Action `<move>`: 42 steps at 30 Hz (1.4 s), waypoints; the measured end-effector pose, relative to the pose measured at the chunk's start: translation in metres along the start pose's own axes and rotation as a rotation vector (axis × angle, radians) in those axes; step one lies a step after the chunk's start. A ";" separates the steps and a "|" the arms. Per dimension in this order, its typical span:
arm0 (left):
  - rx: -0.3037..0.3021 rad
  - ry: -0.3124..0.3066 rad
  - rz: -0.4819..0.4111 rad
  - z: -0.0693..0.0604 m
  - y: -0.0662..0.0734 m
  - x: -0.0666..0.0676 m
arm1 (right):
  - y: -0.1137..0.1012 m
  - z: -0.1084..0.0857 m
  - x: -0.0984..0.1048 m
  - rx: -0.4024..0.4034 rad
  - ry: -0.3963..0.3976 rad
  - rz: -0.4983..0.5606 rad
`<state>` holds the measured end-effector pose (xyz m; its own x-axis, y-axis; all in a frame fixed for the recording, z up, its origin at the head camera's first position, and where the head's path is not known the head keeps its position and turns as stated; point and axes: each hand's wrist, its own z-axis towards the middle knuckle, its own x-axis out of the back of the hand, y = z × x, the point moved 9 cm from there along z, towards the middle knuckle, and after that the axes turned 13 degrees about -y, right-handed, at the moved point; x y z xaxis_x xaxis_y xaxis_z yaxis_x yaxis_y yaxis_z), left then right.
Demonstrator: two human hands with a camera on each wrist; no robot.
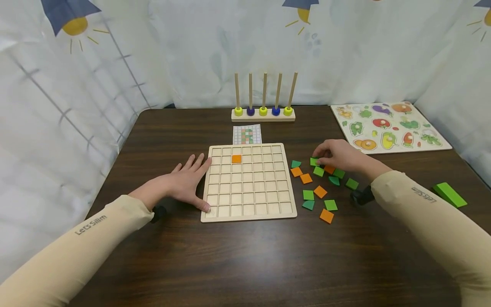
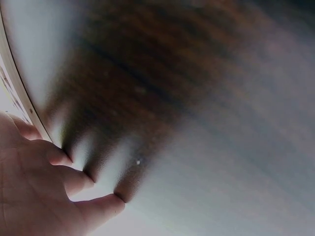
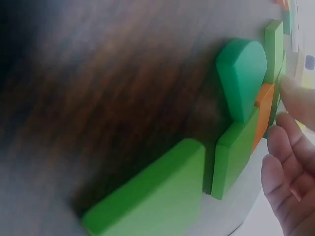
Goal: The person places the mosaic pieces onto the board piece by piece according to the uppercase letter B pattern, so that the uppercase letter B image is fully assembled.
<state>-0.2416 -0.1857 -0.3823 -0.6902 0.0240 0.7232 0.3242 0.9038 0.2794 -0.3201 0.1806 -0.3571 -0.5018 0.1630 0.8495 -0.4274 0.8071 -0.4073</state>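
A square wooden grid board (image 1: pixel 249 218) lies on the dark table, with one orange square tile (image 1: pixel 236 158) in its upper part. My left hand (image 1: pixel 188 181) rests at the board's left edge, fingers spread and thumb on the lower left corner. Right of the board, my right hand (image 1: pixel 339 154) pinches a green square tile (image 1: pixel 314 162) at the far side of a loose group of tiles. The fingers curl in the right wrist view, where a dark green rounded piece (image 3: pixel 243 73) and a green square tile (image 3: pixel 152 196) show closer to the camera.
Behind the board lies a pattern card (image 1: pixel 247 134). A peg stand (image 1: pixel 263 115) with coloured rings stands at the back. A vegetable puzzle board (image 1: pixel 391 128) is at the back right, and a green block (image 1: pixel 449 195) near the right edge. Scattered orange tiles (image 1: pixel 327 216) lie right of the board.
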 end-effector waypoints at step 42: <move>0.010 0.000 0.003 0.001 -0.003 -0.001 | -0.140 0.102 -0.020 0.157 -0.100 0.016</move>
<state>-0.2423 -0.1878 -0.3848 -0.6891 0.0269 0.7242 0.3199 0.9080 0.2706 -0.3268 0.0066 -0.3511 -0.5786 0.1119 0.8079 -0.5268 0.7049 -0.4750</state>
